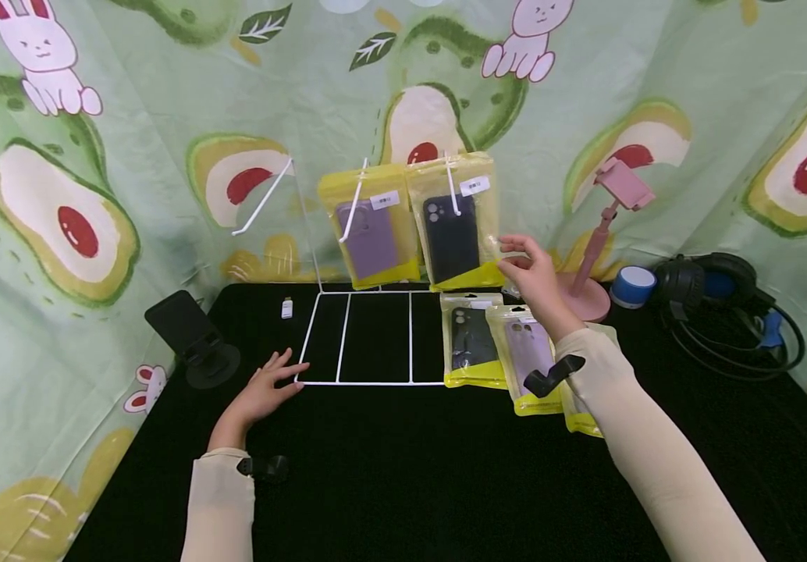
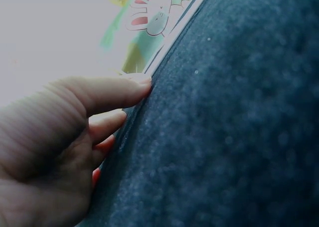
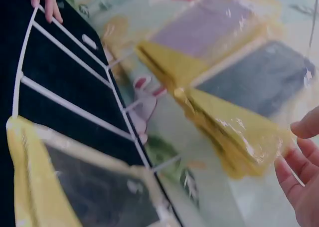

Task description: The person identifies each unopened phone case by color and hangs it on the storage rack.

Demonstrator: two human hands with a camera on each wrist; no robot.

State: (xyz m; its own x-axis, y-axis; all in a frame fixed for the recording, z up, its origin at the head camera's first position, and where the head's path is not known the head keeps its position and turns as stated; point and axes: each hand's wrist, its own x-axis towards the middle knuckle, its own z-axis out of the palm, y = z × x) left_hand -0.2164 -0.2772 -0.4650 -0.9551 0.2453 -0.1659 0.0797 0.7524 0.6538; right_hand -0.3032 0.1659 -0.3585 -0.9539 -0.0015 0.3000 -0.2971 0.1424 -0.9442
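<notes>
My right hand [image 1: 533, 273] is at the right edge of a yellow clear-front packet holding a dark phone case [image 1: 453, 238]. In the right wrist view its thumb and fingertips [image 3: 285, 169] stand apart beside that edge; contact is unclear. This packet hangs on a white hook, beside another packet with a purple phone case [image 1: 371, 238] on the middle hook. My left hand [image 1: 263, 390] rests at the front left corner of the white wire rack [image 1: 354, 383], thumb and forefinger spread either side of it; the thumb touches the wire in the left wrist view.
Three more packets lie overlapping at the rack's right, one with a dark case [image 1: 472, 336], one with a purple case [image 1: 526, 351]. The left hook [image 1: 263, 199] is bare. Around stand a black phone stand [image 1: 193, 336], pink holder [image 1: 589, 265], blue-white tub [image 1: 632, 287] and headphones [image 1: 705, 285].
</notes>
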